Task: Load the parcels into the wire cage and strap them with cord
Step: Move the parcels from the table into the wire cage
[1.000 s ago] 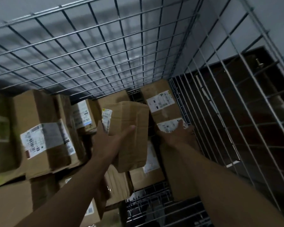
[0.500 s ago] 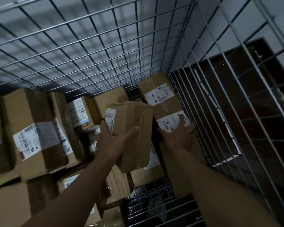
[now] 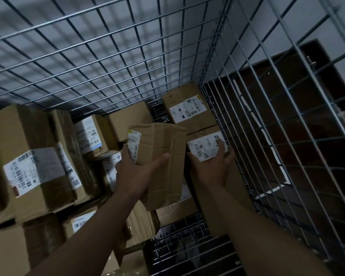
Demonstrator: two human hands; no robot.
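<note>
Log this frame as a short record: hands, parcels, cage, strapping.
Left hand: grips a crumpled brown parcel over the load
Right hand: rests on a labelled box against the right cage wall
Wire cage: partly filled, with stacked boxes on the left
Cord: none visible
Stage: loading; strapping not begun

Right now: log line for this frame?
left hand: grips crumpled parcel | right hand: presses labelled box | wire cage: part full | cord: unseen
</note>
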